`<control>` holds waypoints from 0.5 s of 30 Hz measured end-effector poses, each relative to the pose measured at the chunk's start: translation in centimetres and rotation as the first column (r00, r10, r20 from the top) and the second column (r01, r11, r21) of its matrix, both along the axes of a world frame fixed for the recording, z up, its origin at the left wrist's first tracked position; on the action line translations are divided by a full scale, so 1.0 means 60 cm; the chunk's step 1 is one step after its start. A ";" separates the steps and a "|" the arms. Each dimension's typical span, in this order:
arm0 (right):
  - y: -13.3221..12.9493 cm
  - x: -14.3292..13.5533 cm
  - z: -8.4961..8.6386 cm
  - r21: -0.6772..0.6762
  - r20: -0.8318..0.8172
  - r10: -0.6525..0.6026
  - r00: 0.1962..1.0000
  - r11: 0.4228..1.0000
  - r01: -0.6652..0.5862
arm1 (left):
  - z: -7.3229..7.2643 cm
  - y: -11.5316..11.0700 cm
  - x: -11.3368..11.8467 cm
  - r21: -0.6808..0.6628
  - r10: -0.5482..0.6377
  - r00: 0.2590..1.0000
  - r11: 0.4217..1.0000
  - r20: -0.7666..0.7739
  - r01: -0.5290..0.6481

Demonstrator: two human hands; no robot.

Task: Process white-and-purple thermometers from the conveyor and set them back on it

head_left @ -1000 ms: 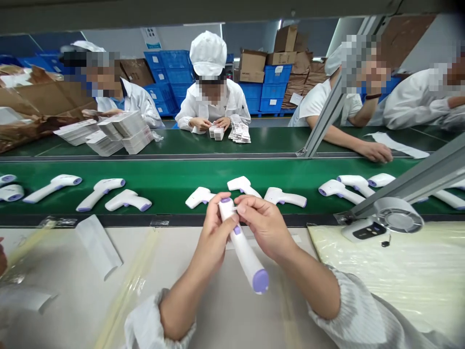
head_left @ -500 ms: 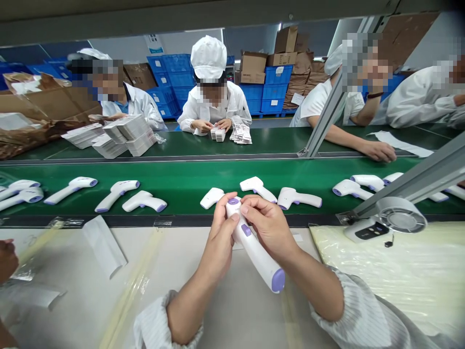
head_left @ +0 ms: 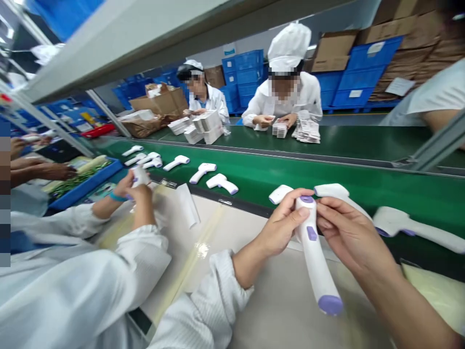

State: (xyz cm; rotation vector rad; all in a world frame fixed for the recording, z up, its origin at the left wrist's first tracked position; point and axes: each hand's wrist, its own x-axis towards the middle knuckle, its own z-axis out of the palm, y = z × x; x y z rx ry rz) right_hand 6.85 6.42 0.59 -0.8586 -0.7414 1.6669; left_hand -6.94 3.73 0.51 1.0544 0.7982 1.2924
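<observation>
My left hand (head_left: 281,225) is closed around the head of a white forehead thermometer (head_left: 317,266) with a purple trigger and purple end cap, its handle pointing down toward me. Close by on the other side, my right hand (head_left: 354,232) has its thumb and fingers pinched together against or just beside the thermometer's head. Whatever those fingertips hold, if anything, is hidden. Just beyond my hands, a thermometer (head_left: 395,220) and others like it lie on the green conveyor belt (head_left: 250,177).
At my left a co-worker's hands hold another thermometer (head_left: 140,175). A white paper sleeve (head_left: 188,206) lies on the grey table (head_left: 225,232). Across the belt, a person in a white cap handles paper leaflets (head_left: 306,128). A blue tray (head_left: 87,182) stands far left; a metal post (head_left: 439,140) slants at right.
The view has swung left, bringing the left co-worker and blue tray into sight. My left hand still holds the thermometer; my right fingers have moved from its head to its side edge.
</observation>
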 end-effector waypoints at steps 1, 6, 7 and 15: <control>-0.004 0.002 0.001 -0.016 0.029 0.014 0.999 1.000 -0.013 | 0.001 0.003 -0.004 0.007 -0.006 0.999 1.000 0.051 0.005; -0.023 -0.006 0.015 -0.003 0.289 0.245 0.925 0.967 -0.255 | -0.006 0.038 -0.043 0.234 0.427 0.898 0.888 -0.109 -0.395; -0.015 -0.016 0.012 0.019 0.353 0.266 0.897 0.956 -0.291 | -0.009 0.050 -0.060 0.288 0.467 0.850 0.871 -0.241 -0.397; 0.154 -0.158 -0.066 0.345 0.937 -0.248 0.245 0.760 -0.551 | 0.008 0.180 -0.322 0.417 0.593 0.260 0.756 -0.762 -0.504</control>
